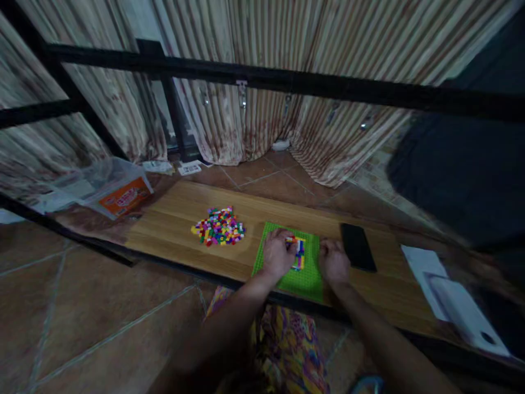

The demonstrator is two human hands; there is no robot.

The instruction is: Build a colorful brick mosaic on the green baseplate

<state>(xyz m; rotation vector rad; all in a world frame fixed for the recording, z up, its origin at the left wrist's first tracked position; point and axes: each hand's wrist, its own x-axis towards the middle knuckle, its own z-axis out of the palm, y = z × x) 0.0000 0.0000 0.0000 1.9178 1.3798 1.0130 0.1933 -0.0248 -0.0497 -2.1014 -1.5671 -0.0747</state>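
Note:
A green studded baseplate (301,284) lies on the wooden board. On it stands a small build of coloured toy bricks (302,253), set in a rough rectangle around a paler middle. My left hand (280,253) rests over the build's left side, its fingers curled down at the bricks; what lies under the fingertips is hidden. At the plate's right edge is my right hand (334,261), fingers bent and closed together, and I cannot make out whether a brick is in them. Left of the plate lies a loose pile of small coloured bricks (220,226).
A black phone-like slab (358,247) lies right of the plate on the wooden board (164,221). Further right are white papers (426,273) and a white flat object (471,314). A clear plastic box (112,186) stands left. A dark metal bar (262,74) crosses before striped curtains.

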